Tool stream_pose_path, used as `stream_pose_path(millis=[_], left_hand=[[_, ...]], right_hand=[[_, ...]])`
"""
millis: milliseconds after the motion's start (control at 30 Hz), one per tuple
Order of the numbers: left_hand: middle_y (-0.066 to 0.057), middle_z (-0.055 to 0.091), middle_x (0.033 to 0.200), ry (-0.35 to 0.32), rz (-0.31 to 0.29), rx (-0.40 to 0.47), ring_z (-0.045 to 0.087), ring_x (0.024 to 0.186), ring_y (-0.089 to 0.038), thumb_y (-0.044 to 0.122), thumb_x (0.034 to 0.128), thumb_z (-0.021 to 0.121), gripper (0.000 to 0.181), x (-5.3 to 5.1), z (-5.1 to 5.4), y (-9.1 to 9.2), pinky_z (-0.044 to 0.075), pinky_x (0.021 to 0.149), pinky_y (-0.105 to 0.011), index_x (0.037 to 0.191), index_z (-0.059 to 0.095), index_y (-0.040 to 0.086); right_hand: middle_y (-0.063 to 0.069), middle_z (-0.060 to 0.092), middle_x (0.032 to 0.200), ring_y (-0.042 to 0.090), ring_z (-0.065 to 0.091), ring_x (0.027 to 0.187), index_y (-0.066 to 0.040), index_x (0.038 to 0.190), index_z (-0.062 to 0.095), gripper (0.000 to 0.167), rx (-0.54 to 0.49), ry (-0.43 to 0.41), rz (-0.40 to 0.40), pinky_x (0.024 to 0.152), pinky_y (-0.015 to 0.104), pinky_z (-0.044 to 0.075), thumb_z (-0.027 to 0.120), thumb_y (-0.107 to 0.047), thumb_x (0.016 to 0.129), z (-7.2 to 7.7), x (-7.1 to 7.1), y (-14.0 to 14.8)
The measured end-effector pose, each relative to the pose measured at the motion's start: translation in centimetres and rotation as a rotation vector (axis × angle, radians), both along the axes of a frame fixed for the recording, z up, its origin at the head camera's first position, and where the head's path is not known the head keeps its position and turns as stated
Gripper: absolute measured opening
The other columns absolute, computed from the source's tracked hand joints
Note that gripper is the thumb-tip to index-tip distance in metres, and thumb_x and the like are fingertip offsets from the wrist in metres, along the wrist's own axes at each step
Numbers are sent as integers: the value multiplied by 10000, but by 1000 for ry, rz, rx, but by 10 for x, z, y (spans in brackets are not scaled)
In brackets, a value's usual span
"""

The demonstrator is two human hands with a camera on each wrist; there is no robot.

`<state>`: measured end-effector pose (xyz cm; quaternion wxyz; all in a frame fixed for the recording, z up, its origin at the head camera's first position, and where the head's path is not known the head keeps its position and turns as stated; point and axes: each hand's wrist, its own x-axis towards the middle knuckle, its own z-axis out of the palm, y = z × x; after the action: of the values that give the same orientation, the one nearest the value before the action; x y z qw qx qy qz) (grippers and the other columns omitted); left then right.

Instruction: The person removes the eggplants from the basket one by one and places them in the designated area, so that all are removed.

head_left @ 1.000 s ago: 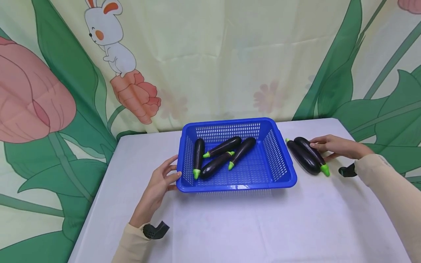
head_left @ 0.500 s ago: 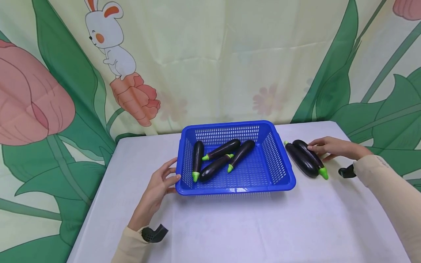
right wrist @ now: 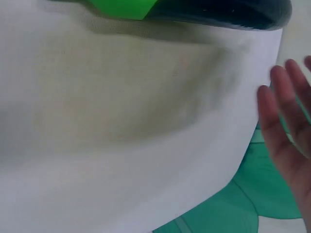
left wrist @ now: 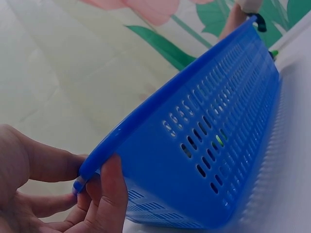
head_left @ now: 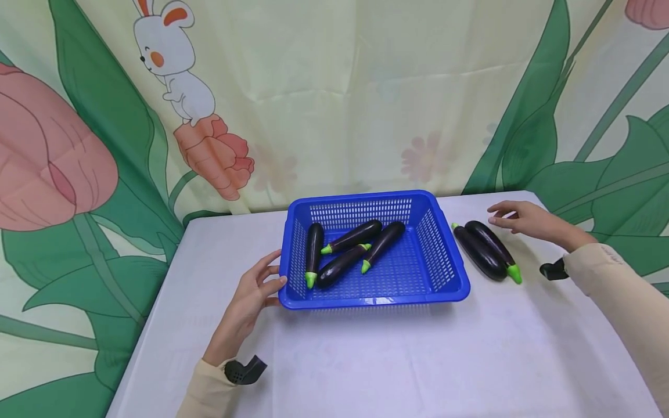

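In the head view a blue plastic basket with slotted walls stands on the table, several dark eggplants with green stem ends lying inside. My left hand pinches the basket's left rim; in the left wrist view the thumb and fingers grip that rim from both sides. Right of the basket, two eggplants lie side by side on the cloth. Just above and behind them hovers my right hand, apart from them and holding nothing. In the right wrist view its fingers are extended near one eggplant.
A white cloth covers the table. Behind it hangs a curtain printed with a rabbit, tulips and leaves. A black device is strapped to the left wrist, and another to the right.
My right hand has let go of the outer eggplant and risen up and away from it. Both eggplants stay in place on the cloth. My left hand keeps its grip on the basket.
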<state>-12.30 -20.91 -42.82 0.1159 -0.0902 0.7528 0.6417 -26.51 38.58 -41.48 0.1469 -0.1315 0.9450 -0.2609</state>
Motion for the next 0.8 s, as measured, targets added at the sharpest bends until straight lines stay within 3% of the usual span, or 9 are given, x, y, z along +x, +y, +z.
stream_pose_path(millis=[100,433,800], left_hand=[[-188,568,1393,0,-6,4,690,962,-161,124,1015,653,678,0,0,0,605,715,-280,1619,369,246],[-176,554,1382,0,-6,6,690,962,-162,147,1020,653,674,0,1,-1,608,742,-274,1618,368,270],[-185,560,1405,-4,-10,4,689,960,-156,156,1020,660,687,1,0,0,602,727,-273,1627,355,261]], right_hand=[[294,630,1315,463,620,1182,48,1437,539,525,11,80,-18,794,313,553,615,-304,1055,1,0,-5],[255,623,1356,397,609,1172,6,1427,562,520,99,275,65,953,611,549,726,-225,991,17,3,-32],[165,662,1312,353,628,1188,-43,1383,625,479,167,431,203,943,584,561,770,-192,951,47,10,-64]])
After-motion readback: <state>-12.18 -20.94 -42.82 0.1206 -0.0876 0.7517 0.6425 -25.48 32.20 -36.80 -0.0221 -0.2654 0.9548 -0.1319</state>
